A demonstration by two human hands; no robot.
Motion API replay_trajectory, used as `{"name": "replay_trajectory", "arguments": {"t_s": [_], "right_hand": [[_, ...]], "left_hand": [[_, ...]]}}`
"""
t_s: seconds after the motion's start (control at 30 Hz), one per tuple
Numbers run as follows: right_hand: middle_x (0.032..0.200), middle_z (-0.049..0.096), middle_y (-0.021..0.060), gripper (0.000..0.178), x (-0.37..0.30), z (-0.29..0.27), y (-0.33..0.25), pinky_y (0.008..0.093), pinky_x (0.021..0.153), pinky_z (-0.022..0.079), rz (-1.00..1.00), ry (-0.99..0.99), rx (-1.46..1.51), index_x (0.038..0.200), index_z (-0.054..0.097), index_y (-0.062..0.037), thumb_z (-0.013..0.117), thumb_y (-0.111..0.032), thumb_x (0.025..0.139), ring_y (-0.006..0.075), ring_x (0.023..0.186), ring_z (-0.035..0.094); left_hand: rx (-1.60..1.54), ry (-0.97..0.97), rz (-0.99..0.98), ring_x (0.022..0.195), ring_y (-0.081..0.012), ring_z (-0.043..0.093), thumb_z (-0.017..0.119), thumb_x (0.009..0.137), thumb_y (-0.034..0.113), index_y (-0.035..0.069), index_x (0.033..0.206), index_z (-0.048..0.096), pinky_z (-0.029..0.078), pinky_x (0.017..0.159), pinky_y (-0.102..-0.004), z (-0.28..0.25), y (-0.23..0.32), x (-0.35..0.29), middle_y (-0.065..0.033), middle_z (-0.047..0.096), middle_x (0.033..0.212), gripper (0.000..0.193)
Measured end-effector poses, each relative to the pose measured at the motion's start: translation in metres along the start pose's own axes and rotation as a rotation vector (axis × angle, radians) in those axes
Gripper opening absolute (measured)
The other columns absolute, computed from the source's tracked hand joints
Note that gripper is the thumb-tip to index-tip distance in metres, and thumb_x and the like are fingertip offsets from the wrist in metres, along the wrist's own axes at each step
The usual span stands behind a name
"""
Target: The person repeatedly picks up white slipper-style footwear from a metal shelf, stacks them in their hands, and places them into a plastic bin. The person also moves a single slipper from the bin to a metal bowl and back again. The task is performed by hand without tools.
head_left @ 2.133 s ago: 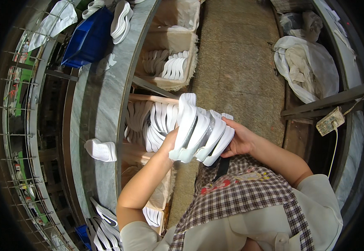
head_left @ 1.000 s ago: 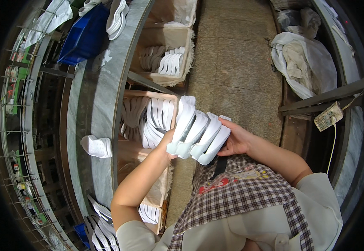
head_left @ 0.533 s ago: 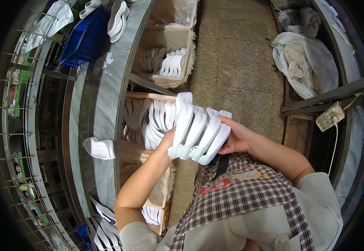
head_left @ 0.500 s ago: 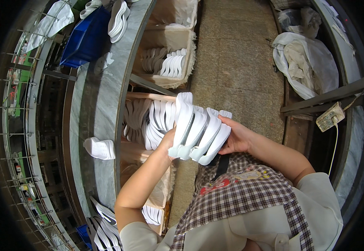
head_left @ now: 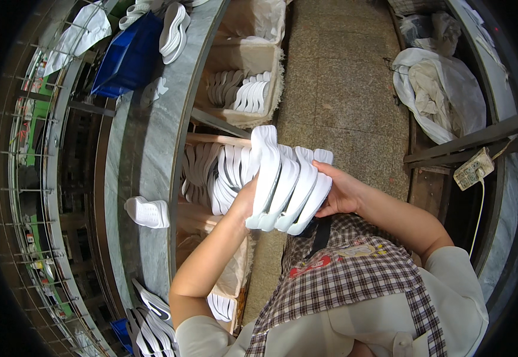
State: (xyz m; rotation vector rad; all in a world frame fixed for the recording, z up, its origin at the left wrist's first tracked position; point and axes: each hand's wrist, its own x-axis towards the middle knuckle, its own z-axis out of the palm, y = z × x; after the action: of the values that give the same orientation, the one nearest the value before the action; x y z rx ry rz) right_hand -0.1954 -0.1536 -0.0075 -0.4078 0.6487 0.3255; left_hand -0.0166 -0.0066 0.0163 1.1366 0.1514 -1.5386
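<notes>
Between my two hands is a stack of white shoe soles [head_left: 289, 184], held on edge side by side, with grey showing in the gaps. My left hand [head_left: 248, 199] presses on the stack's left side, its fingers mostly hidden behind the soles. My right hand [head_left: 339, 189] grips the right side, thumb near the top edge and fingers curled underneath. Just left of the stack, a lined basket [head_left: 202, 138] holds rows of more white soles [head_left: 233, 169]. The held soles are above the floor, in front of my checked apron [head_left: 354, 268].
A grey bench [head_left: 146, 143] on the left carries a single sole [head_left: 147, 212], a blue bin [head_left: 127, 56] and stacked soles [head_left: 174, 33]. Another basket [head_left: 277, 83] of soles stands farther off. At right are a white sack [head_left: 440, 95] and a power strip [head_left: 473, 169] on a metal frame.
The soles in my hands have shifted slightly against each other and look more evenly lined up at the lower ends. The whole view has moved a little; both hands keep their hold.
</notes>
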Motion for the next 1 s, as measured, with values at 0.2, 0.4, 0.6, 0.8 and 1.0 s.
{"name": "replay_trajectory", "arguments": {"t_s": [0.2, 0.4, 0.6, 0.8, 1.0], "right_hand": [[0.134, 0.038, 0.0205, 0.086, -0.004, 0.013, -0.012, 0.0541, 0.091, 0.039, -0.204, 0.004, -0.174, 0.138, 0.022, -0.0075, 0.054, -0.061, 0.079, 0.0341, 0.123, 0.040], [0.136, 0.026, 0.0277, 0.104, -0.018, 0.030, -0.021, 0.0423, 0.088, 0.049, -0.511, 0.151, -0.269, 0.140, -0.001, 0.0029, 0.067, -0.043, 0.077, 0.0336, 0.123, 0.041], [0.139, 0.020, 0.0310, 0.119, -0.029, 0.038, -0.030, 0.0444, 0.110, 0.020, -0.699, 0.075, -0.485, 0.137, -0.005, 0.0093, 0.075, -0.046, 0.070, 0.0388, 0.132, 0.024], [0.142, 0.015, 0.0299, 0.125, -0.037, 0.034, -0.035, 0.0445, 0.110, 0.018, -0.802, -0.034, -0.616, 0.139, -0.006, 0.0086, 0.081, -0.042, 0.065, 0.0385, 0.133, 0.021], [0.143, 0.015, 0.0277, 0.125, -0.032, 0.025, -0.036, 0.0435, 0.110, 0.019, -0.927, -0.075, -0.728, 0.141, -0.003, 0.0051, 0.081, -0.044, 0.063, 0.0375, 0.134, 0.020]], "left_hand": [[0.073, 0.068, 0.210, 0.101, -0.0313, 0.060, 0.048, 0.095, 0.023, 0.006, 0.142, 0.006, 0.056, 0.079, -0.0390, 0.011, 0.000, -0.008, -0.0218, 0.047, 0.124, 0.066], [-0.066, 0.022, 0.348, 0.111, -0.0311, 0.054, 0.039, 0.096, 0.020, -0.010, 0.131, 0.036, 0.049, 0.092, -0.0362, 0.041, 0.010, -0.013, -0.0213, 0.049, 0.128, 0.046], [-0.110, -0.007, 0.377, 0.113, -0.0309, 0.053, 0.038, 0.097, 0.022, -0.008, 0.133, 0.035, 0.049, 0.091, -0.0361, 0.053, 0.022, -0.016, -0.0210, 0.048, 0.129, 0.047], [-0.120, -0.010, 0.406, 0.115, -0.0307, 0.052, 0.037, 0.097, 0.025, -0.006, 0.134, 0.034, 0.050, 0.091, -0.0361, 0.045, 0.027, -0.019, -0.0208, 0.046, 0.131, 0.048], [-0.142, -0.002, 0.431, 0.117, -0.0305, 0.050, 0.037, 0.097, 0.028, -0.003, 0.135, 0.033, 0.050, 0.090, -0.0360, 0.038, 0.027, -0.025, -0.0205, 0.045, 0.132, 0.050]]}}
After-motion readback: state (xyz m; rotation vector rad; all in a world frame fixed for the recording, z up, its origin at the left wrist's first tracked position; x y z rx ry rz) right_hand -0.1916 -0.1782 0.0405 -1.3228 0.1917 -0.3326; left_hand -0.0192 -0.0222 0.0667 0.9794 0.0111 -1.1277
